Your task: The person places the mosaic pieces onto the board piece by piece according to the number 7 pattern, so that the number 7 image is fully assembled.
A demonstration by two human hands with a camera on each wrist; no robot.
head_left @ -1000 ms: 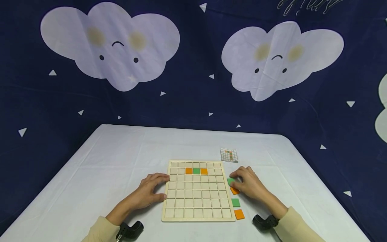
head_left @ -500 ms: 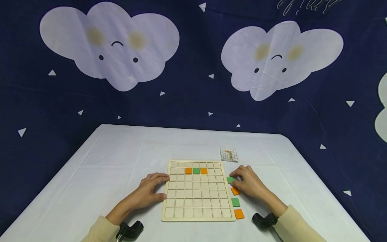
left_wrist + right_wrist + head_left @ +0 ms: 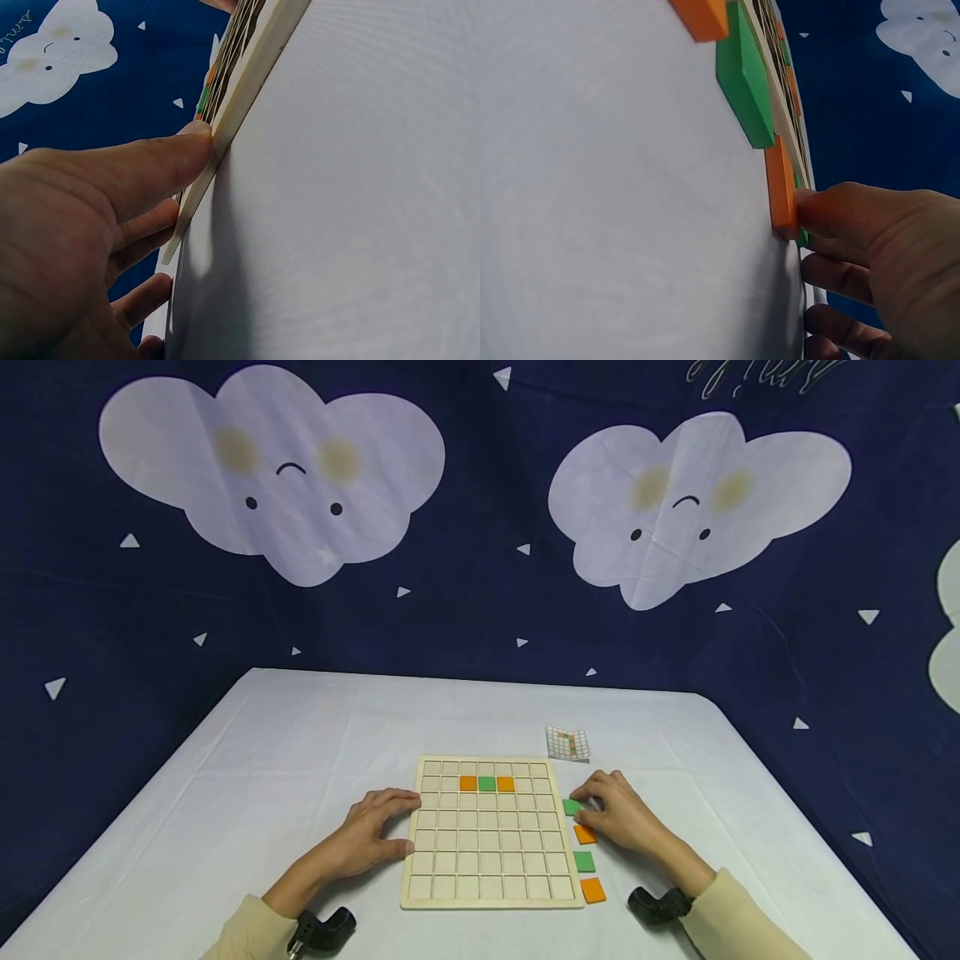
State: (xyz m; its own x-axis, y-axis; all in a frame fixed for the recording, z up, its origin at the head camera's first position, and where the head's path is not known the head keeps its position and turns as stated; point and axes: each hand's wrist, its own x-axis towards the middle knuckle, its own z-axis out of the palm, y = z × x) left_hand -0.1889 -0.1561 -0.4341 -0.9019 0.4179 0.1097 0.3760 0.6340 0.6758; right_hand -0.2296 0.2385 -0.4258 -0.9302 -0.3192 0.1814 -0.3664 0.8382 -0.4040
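My left hand (image 3: pixel 372 828) rests against the left edge of a wooden grid board (image 3: pixel 476 864), its thumb and fingertips touching the rim. In the left wrist view, the thumb (image 3: pixel 161 165) lies along that edge. Beside the board's right edge, my right hand (image 3: pixel 615 810) pinches a green square tile (image 3: pixel 572 807) between thumb and fingers. An orange tile (image 3: pixel 585 834) lies just nearer than it; the right wrist view has this orange tile (image 3: pixel 782 191) close to the thumb, largely hiding the green one. On the board sit an orange tile (image 3: pixel 468 783), a green tile (image 3: pixel 487 783) and another orange tile (image 3: pixel 506 783) in a row.
Another green tile (image 3: pixel 584 862) and an orange tile (image 3: pixel 593 890) lie along the board's right side. A small printed grid card (image 3: pixel 567 744) lies beyond the board's far right corner. White cloth covers the table (image 3: pixel 300 735), and a dark blue cloud-patterned curtain (image 3: pixel 480 627) hangs behind.
The green tile at my right fingers has shifted slightly away from me, and the orange tile beside it shows more fully, a little to the right. My left hand has stayed still.
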